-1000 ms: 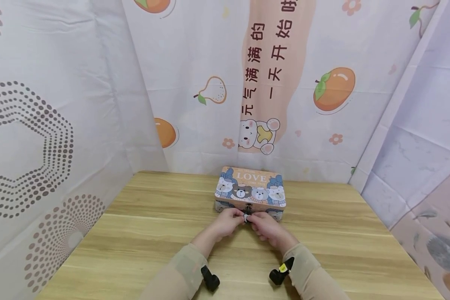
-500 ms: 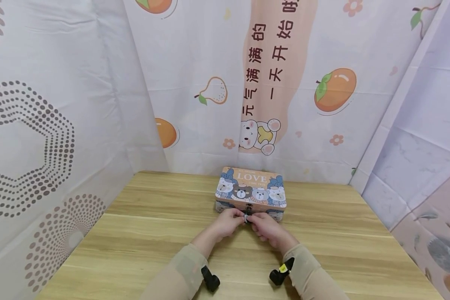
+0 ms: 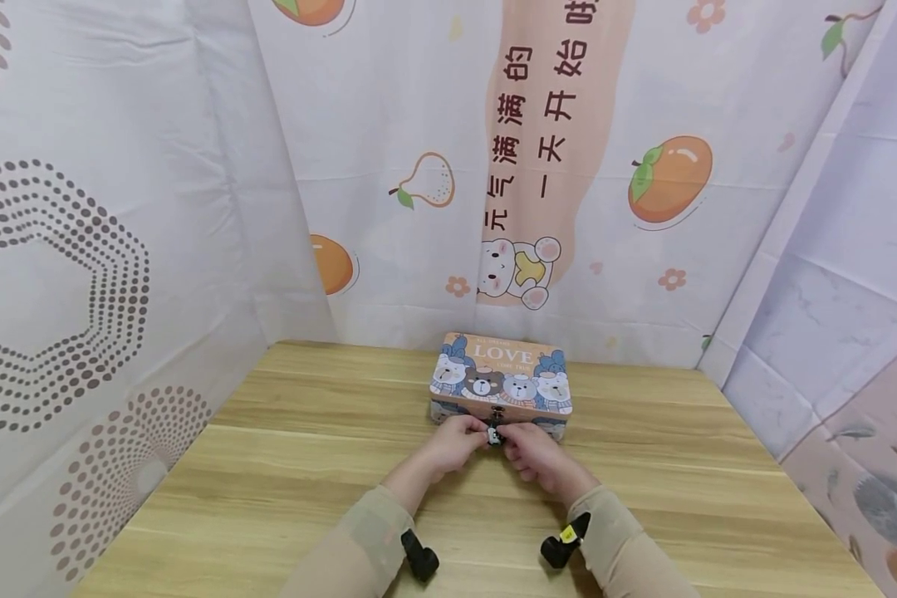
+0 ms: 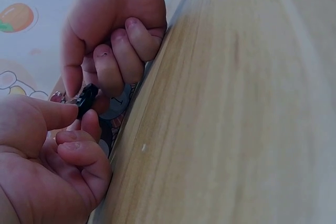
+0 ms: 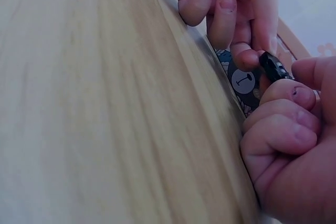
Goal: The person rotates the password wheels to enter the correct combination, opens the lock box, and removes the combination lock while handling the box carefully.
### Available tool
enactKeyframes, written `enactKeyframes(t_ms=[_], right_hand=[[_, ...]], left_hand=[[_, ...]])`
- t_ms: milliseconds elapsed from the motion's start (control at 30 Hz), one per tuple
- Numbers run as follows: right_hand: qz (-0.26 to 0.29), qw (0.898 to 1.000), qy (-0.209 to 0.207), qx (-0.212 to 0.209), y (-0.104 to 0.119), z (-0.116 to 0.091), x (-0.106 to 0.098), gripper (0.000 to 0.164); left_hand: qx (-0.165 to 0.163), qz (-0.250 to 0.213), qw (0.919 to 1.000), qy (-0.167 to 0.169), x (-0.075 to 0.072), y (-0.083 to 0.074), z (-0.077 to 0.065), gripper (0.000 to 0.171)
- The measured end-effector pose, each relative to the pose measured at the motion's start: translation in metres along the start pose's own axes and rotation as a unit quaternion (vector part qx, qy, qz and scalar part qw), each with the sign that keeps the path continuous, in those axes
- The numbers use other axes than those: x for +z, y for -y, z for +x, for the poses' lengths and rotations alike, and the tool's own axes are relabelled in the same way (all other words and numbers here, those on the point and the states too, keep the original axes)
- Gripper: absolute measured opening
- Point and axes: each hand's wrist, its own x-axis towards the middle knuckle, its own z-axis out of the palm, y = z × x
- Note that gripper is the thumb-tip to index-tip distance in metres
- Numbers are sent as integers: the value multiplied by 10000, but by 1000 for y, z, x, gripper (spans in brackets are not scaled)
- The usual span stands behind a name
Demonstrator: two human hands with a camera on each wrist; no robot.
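We see a lidded box (image 3: 502, 382) near the far edge of the wood-grain table (image 3: 306, 482). Its lid reads "LOVE" in large white capitals; a smaller line beneath appears to say "COME TRUE", and the one above is too faint for us to read surely. Four cartoon bears in scarves line the lid below the lettering.

A dark metal clasp (image 3: 497, 412) sits at the middle of the box's front. Just below it, in front of the box, we find a small black piece (image 3: 495, 435) with a white picture on its face, between both hands. The left hand (image 3: 452, 444), toward the box's front left, pinches one end between thumb and forefinger. The right hand (image 3: 536, 457), toward the box's front right, has thumb and bent forefinger in a narrow pinch at the other end, remaining fingers curled; how firmly, we cannot tell.

Nearer us than the box, a black device (image 3: 419, 556) sits at the left cuff and another black device (image 3: 556, 551) at the right, with a yellow label (image 3: 571, 534) too small to read.

Behind the box hangs a white curtain (image 3: 366, 100) where we read "元气满满的" and "一天开始", the final character cut off.
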Motion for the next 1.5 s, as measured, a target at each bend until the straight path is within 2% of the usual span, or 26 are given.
enactKeyframes(t_ms=[267,533,900,1233,1500], right_hand=[[26,9998,-123,129,4,-3,-7,34],[-43,9999,14,120,6,-6,-12,34],[-470,9986,216,-150,2,-7,-17,32],[-363,9982,423,-218,2,-6,-12,32],[-369,9985,381,-146,2,-1,-6,25]], left_hand=[[62,-11,10000,15,0,0,2,15],[101,-40,9999,41,-2,-3,0,16],[15,-66,10000,15,-3,-1,0,14],[-32,17,10000,70,-2,-1,-1,15],[6,-77,9999,78,-3,1,0,15]])
